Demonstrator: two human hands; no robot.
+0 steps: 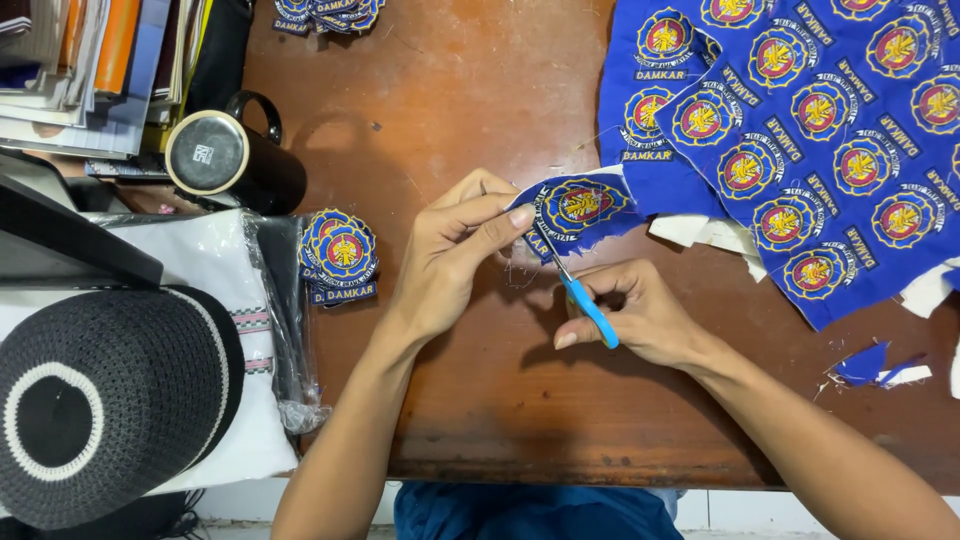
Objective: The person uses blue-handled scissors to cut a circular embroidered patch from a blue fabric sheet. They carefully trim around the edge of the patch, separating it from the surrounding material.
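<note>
While my left hand [455,245] pinches the blue patch [578,208] above the worktop [480,100], my right hand [640,315], fingers clamped on blue-handled scissors [585,300], points the blades far-left into its near edge.

A round embroidered patch of blue cloth with a yellow-and-red emblem [578,205] sits at the table's middle, pinched at its left edge by the left hand [452,250]. A large blue fabric sheet covered in rows of the same round emblems with small rectangular name strips [820,130] spreads over the top right corner. A small stack of cut round blue patches [340,255] lies left of centre, beside a clear plastic package holding folded white cloth [240,330]. Another heap of cut blue patches [325,14] shows at the top edge. A black cylindrical mug with a round pale lid bearing a small square mark [215,155] lies near the stack.
</note>
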